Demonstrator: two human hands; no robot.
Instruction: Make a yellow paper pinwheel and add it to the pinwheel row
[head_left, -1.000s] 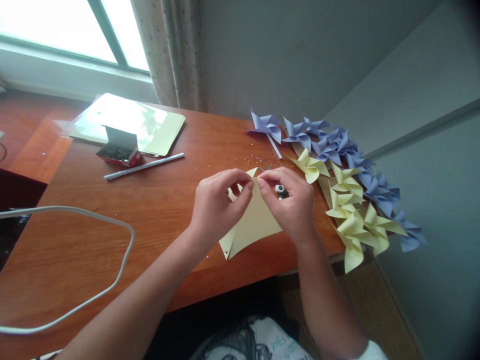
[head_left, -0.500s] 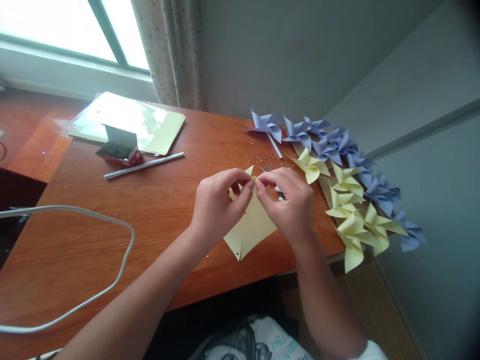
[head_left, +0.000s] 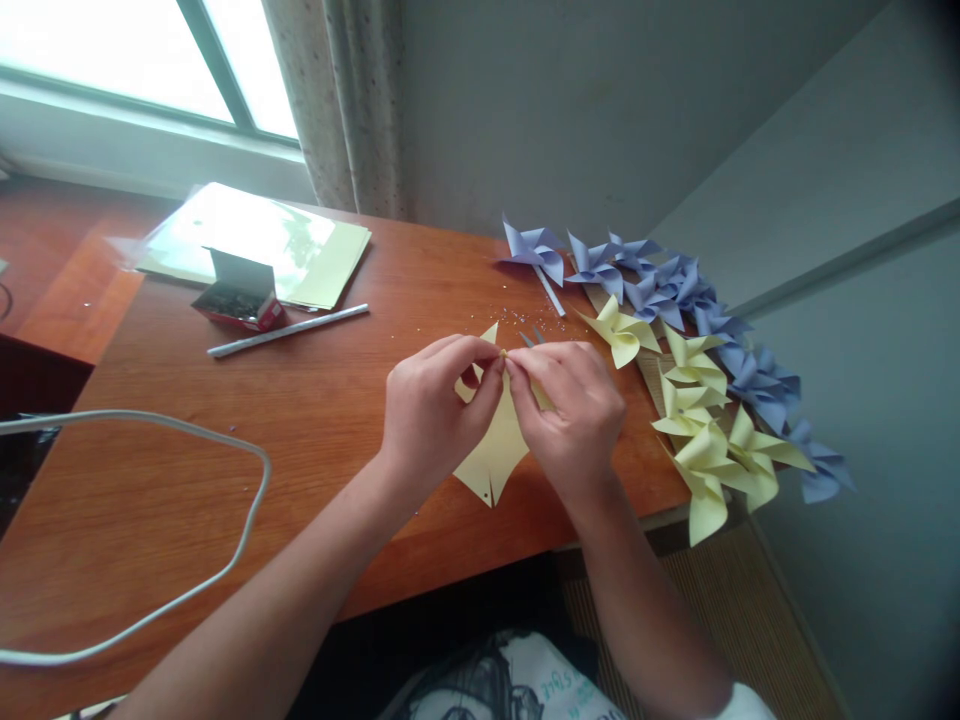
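My left hand and my right hand meet at their fingertips, thumb and forefinger of each pinched together. Between them shows a small yellow bit of paper; whether it is a corner of the sheet below, I cannot tell. That slit yellow paper sheet lies under and between my hands, with a small dark hole by its lower tip. Both hands cover much of it. Just beyond my right hand, the blades of a pair of scissors show, their handles hidden.
Yellow pinwheels and purple pinwheels crowd the table's right edge. An open red box and a pale rolled paper stick lie at left, before stacked yellow sheets. A white cable loops on the left; small scraps are scattered behind my hands.
My hands have shifted slightly left and drawn closer at the fingertips. The yellow sheet has turned a little and its lower tip has moved away from me. My right hand now covers the scissors' handles.
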